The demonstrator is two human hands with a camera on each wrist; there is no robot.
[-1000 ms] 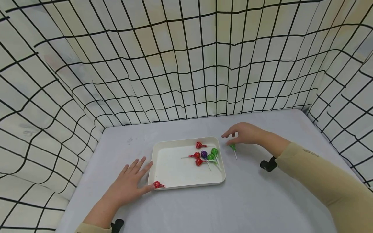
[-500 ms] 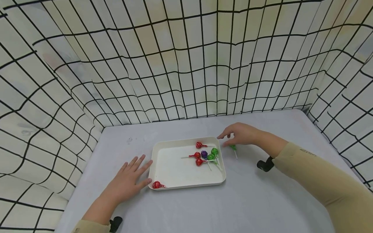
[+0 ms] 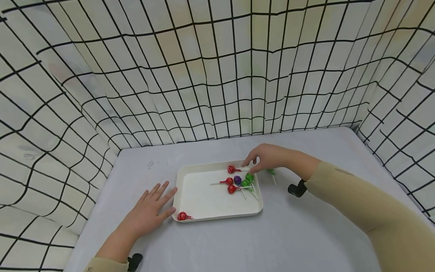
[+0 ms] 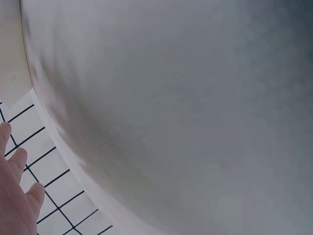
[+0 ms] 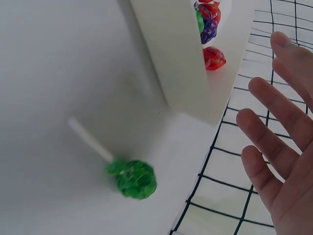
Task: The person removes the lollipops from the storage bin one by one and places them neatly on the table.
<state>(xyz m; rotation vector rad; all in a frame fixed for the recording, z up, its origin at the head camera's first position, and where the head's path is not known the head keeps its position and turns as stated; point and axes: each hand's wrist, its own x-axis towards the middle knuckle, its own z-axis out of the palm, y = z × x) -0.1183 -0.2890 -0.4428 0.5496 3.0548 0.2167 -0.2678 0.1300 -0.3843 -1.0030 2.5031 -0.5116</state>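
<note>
A white tray (image 3: 200,196) lies on the table. Near its right end are several wrapped lollipops: a red lollipop (image 3: 230,169) at the back, and a purple lollipop (image 3: 237,180) among red and green ones. Another red lollipop (image 3: 182,216) sits alone in the front left corner. My right hand (image 3: 268,155) hovers over the tray's back right corner, fingers bent downward and apart, holding nothing. Outside the tray, partly behind that hand, lies a green lollipop (image 5: 137,179). My left hand (image 3: 149,211) is spread beside the tray's left edge, its thumb close to the corner.
The white-covered table (image 3: 231,245) runs beyond the tray on all sides. White sheets with a black grid (image 3: 217,87) stand around its back and sides. A black wrist device (image 3: 297,189) sticks out below the right sleeve.
My right hand has moved left, from above the green lollipop outside the tray to over the tray's corner. My left thumb has drawn slightly back from the front left corner.
</note>
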